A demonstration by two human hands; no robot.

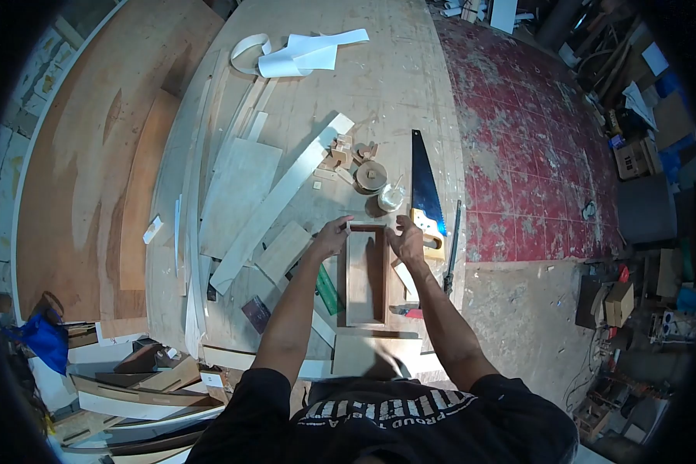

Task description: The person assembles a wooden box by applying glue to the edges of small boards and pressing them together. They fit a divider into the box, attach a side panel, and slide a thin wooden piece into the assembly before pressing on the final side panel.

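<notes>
Now your left hand [331, 237] and right hand [407, 241] each clasp a far corner of the wooden frame [361, 282], which lies just left of the handsaw [423, 182], long axis running straight away from you.

Dim, bluish indoor light, soft shadows, heavy fisheye bending, black vignetted corners, slightly grainy

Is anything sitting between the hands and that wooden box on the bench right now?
Nothing visible does. The left hand and right hand both touch the far end of the wooden box. A tape roll and clear cup lie beyond that end; the handsaw lies to its right.
</notes>
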